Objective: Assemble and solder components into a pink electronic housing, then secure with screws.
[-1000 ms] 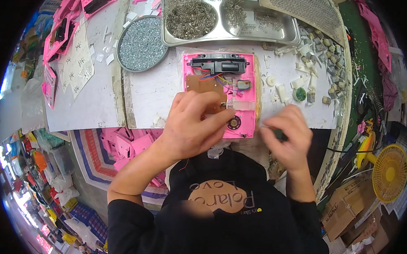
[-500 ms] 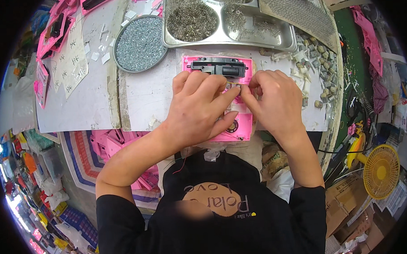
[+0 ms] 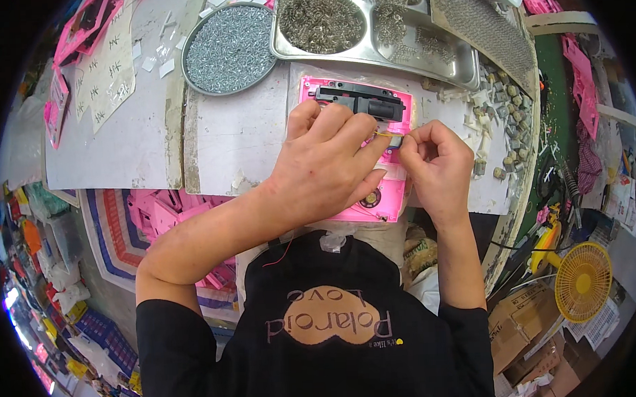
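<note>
A pink plastic housing (image 3: pixel 398 194) lies open on the bench before me. A long black part (image 3: pixel 362 99) is set along its far side, and a small round speaker (image 3: pixel 371 197) sits near its front. My left hand (image 3: pixel 330 152) reaches over the housing's left side, fingers curled on it, with the index finger pressing down inside and the thumb apart. Some of its fingertips are hidden. At the right edge, my right hand (image 3: pixel 437 156) pinches a thin yellow wire (image 3: pixel 388 134) between thumb and forefinger. The wire runs across the housing toward the left fingers.
Behind the housing stand a round tray of small screws (image 3: pixel 230 47) and a metal compartment tray (image 3: pixel 468 71) holding small springs. Several small grey blocks (image 3: pixel 515 114) lie at the right. Pink parts (image 3: pixel 154 211) fill a striped bag below the bench at left. A yellow fan (image 3: pixel 582 282) stands at lower right.
My right hand has moved apart from the left, toward the housing's right edge, and the yellow wire now shows stretched between them. My view has shifted slightly.
</note>
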Available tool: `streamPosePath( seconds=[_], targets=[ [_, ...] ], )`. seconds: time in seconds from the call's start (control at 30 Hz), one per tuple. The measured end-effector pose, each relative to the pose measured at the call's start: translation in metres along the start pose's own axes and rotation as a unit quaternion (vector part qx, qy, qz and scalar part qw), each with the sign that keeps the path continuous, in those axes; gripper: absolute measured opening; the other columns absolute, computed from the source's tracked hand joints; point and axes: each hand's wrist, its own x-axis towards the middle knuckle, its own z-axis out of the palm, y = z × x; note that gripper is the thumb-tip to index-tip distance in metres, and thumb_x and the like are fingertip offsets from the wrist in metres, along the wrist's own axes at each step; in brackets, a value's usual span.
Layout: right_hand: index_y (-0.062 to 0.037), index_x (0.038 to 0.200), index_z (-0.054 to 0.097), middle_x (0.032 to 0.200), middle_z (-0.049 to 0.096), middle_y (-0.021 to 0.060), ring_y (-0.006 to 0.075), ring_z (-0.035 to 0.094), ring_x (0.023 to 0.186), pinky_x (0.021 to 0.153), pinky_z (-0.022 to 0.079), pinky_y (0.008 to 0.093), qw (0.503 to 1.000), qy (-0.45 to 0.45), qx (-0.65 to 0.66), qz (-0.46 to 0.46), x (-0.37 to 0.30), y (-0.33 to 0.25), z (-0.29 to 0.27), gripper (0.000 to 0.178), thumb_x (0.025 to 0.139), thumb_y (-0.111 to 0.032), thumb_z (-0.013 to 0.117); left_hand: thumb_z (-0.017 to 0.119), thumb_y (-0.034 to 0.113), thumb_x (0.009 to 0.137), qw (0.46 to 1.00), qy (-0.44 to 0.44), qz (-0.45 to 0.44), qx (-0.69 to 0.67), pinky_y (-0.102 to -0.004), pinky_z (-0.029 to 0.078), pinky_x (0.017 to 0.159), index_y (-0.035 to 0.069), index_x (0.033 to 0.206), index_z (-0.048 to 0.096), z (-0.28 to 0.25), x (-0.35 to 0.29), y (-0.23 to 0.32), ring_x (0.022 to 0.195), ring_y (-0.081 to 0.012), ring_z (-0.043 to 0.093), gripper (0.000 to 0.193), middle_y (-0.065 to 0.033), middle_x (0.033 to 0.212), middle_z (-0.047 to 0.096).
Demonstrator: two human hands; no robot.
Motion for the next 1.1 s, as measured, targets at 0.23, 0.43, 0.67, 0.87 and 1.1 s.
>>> streamPosePath(
  seconds=[0.23, 0.43, 0.67, 0.87, 1.1],
  targets=[
    [0.0018, 0.093, 0.073, 0.077, 0.068, -0.0011, 0.004, 0.053, 0.064, 0.059, 0.043, 0.0233, 0.994, -0.039, 0.1, 0.029, 0.004, 0.002, -0.02, 0.009, 0.087, -0.004, 0.072, 0.078, 0.033, 0.072, 1.0, -0.001, -0.008, -0.015, -0.0439, 0.033, 0.093, 0.015, 0.115, 0.073, 0.0, 0.0, 0.0, 0.097, -0.0213, 0.052, 0.047, -0.0009, 0.104, 0.058],
    [-0.0008, 0.087, 0.073, 0.069, 0.065, 0.0044, 0.0115, 0.058, 0.062, 0.058, 0.046, 0.0275, 0.999, -0.022, -0.017, -0.045, 0.007, -0.002, -0.017, 0.008, 0.081, -0.006, 0.075, 0.08, 0.022, 0.07, 0.994, 0.082, 0.02, -0.069, -0.0426, 0.036, 0.086, 0.017, 0.101, 0.074, 0.0, 0.002, -0.013, 0.09, -0.0217, 0.054, 0.032, 0.0002, 0.098, 0.058],
    [-0.0043, 0.078, 0.069, 0.069, 0.066, 0.0072, 0.0229, 0.063, 0.064, 0.061, 0.05, 0.0352, 0.987, -0.021, -0.12, -0.104, 0.011, -0.014, -0.014, 0.01, 0.077, -0.01, 0.077, 0.078, 0.018, 0.068, 0.994, 0.062, 0.07, -0.058, -0.0412, 0.038, 0.084, 0.017, 0.092, 0.073, -0.003, 0.019, -0.024, 0.088, -0.021, 0.056, 0.025, 0.0008, 0.097, 0.06],
    [-0.0049, 0.077, 0.068, 0.07, 0.067, 0.0081, 0.0253, 0.065, 0.066, 0.062, 0.051, 0.0372, 0.975, -0.045, -0.193, -0.101, 0.012, -0.021, -0.018, 0.012, 0.078, -0.015, 0.076, 0.077, 0.018, 0.067, 0.991, 0.072, 0.104, -0.045, -0.0398, 0.039, 0.088, 0.016, 0.088, 0.072, 0.008, 0.019, -0.019, 0.093, -0.019, 0.058, 0.022, 0.0008, 0.098, 0.061],
    [-0.004, 0.079, 0.068, 0.072, 0.067, 0.0094, 0.0277, 0.066, 0.069, 0.064, 0.052, 0.0403, 0.981, -0.07, -0.178, -0.023, 0.014, -0.028, -0.015, 0.015, 0.078, -0.017, 0.076, 0.076, 0.019, 0.068, 0.99, 0.088, 0.105, -0.039, -0.0394, 0.039, 0.089, 0.013, 0.086, 0.073, 0.014, 0.018, -0.019, 0.094, -0.0184, 0.058, 0.02, 0.0009, 0.099, 0.062]
  ],
)
